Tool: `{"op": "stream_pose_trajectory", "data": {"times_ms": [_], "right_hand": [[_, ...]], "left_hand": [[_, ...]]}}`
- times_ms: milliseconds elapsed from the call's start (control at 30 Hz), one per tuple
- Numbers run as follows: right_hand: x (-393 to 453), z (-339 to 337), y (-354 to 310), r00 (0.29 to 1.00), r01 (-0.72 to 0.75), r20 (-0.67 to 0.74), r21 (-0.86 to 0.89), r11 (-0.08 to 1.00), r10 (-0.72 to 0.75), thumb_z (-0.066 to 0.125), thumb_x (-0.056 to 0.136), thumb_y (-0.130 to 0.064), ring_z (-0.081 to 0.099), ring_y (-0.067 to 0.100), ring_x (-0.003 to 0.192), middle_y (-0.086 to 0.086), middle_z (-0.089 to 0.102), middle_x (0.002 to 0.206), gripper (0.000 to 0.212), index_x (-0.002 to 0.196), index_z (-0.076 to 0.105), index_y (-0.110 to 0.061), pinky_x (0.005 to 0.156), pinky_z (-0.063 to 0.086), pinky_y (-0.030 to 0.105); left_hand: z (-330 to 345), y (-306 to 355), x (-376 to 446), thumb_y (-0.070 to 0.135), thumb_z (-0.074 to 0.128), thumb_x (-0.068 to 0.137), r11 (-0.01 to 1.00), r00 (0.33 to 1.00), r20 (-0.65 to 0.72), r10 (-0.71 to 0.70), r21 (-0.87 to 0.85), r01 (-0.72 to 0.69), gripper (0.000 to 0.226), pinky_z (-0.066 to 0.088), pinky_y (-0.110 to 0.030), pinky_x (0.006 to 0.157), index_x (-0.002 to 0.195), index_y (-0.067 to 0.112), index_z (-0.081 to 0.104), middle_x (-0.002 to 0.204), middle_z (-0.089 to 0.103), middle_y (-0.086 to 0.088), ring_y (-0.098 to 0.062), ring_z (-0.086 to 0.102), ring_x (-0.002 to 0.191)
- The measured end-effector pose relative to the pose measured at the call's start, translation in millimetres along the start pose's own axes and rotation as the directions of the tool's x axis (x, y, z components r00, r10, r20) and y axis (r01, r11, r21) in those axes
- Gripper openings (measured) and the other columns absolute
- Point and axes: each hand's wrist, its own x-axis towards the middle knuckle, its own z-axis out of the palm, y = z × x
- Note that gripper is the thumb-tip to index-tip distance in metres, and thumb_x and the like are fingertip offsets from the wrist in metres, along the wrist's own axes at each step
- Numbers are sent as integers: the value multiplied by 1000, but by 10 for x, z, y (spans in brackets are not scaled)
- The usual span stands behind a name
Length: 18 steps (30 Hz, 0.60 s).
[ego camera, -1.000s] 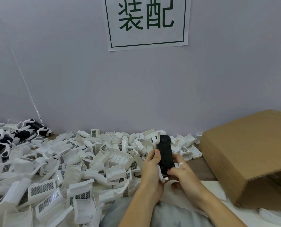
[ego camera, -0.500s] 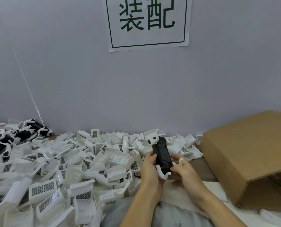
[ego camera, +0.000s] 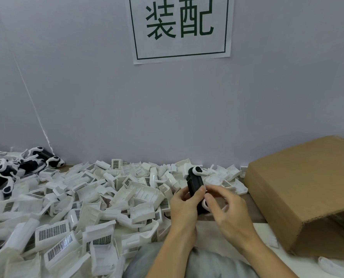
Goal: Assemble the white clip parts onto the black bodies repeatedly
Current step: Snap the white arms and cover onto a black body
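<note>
Black body (ego camera: 195,184) now tilted left from upright, long axis near vertical, clip (ego camera: 199,171) on top; left hand (ego camera: 184,205) grips it, right hand (ego camera: 225,207) pinches its lower end.

Single head view only. You looked forward, slightly down, from close above your hands (ego camera: 203,209); table (ego camera: 255,209) filled lower frame, wall (ego camera: 86,97) with sign (ego camera: 180,27) faced you near.
</note>
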Motion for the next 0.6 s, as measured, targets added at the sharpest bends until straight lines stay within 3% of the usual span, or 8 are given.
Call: {"op": "stream_pose_trajectory", "data": {"times_ms": [100,200,300,367,433,500,600], "right_hand": [[-16,11,-33,996,55,80,-161,985,-43,66,93,-34,64,3,107,-22,70,109,22,114,63,-40,94,52,37],[-20,14,-76,989,138,96,-403,905,-108,60,85,-56,55,-6,107,-30,63,109,35,118,56,-45,99,41,34],[-6,25,-87,985,170,77,-493,853,-151,67,87,-51,55,-3,103,-28,63,106,39,123,60,-38,96,42,33],[-6,29,-81,992,117,2,-405,907,-127,72,87,-40,61,1,96,-24,68,97,29,115,66,-34,88,50,32],[7,21,-48,994,29,-99,-224,974,-52,73,89,-28,66,-1,87,-22,72,86,12,97,71,-37,77,53,19],[41,5,-23,989,-59,-135,-13,998,57,66,94,-15,67,-3,74,-18,73,76,30,75,74,-37,63,47,7],[62,-43,-9,976,-180,-85,188,965,198,54,101,-11,68,1,71,-6,75,75,40,77,78,-33,66,51,14]], "left_hand": [[-7,6,-2,23,70,94,1000,1000,-9,14,-11,-14,27,57,-31,67,105,-1,74,97,76,-19,-30,73,82],[3,38,-9,39,59,100,998,999,-18,-45,-50,44,45,55,-36,69,100,-3,76,91,74,-23,-30,69,77],[12,58,-21,41,57,100,997,999,-3,-52,-66,52,48,53,-40,73,99,-3,76,89,73,-22,-32,68,79],[3,54,-26,40,59,99,998,999,3,-44,-50,44,46,51,-42,75,102,-2,76,92,73,-22,-32,67,82],[2,63,-32,36,61,98,999,1000,-1,-25,-37,25,41,50,-43,77,101,-2,77,95,73,-23,-31,65,82],[16,78,-31,31,62,98,999,1000,-9,-18,-29,18,38,49,-43,77,101,-4,76,95,71,-23,-31,63,82],[31,57,-24,33,58,100,999,999,13,-42,23,41,38,52,-33,71,92,2,77,94,74,-19,-26,68,77]]}}
